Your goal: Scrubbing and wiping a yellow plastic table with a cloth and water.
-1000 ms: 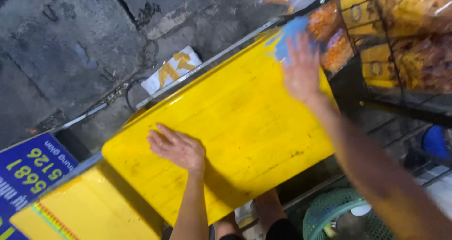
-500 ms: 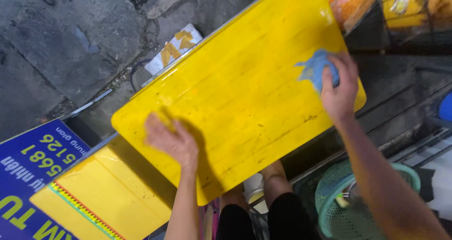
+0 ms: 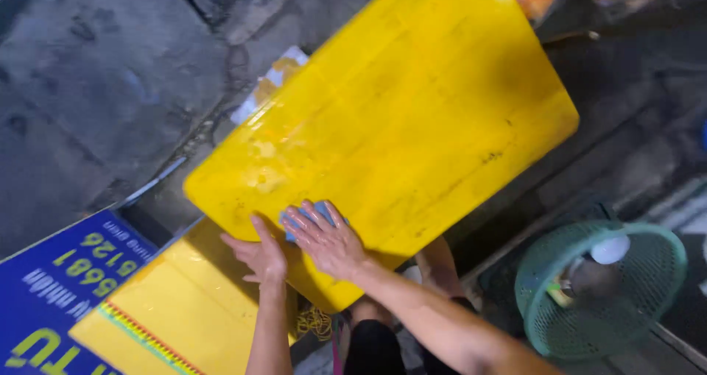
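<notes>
Blue cloth (image 3: 309,217) under our flat right hand (image 3: 331,242), left hand (image 3: 259,256) splayed bracing yellow board (image 3: 398,125); we'd press evenly.

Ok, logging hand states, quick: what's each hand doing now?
Left hand: open, flat on the yellow board.
Right hand: open, pressing a blue cloth.
</notes>
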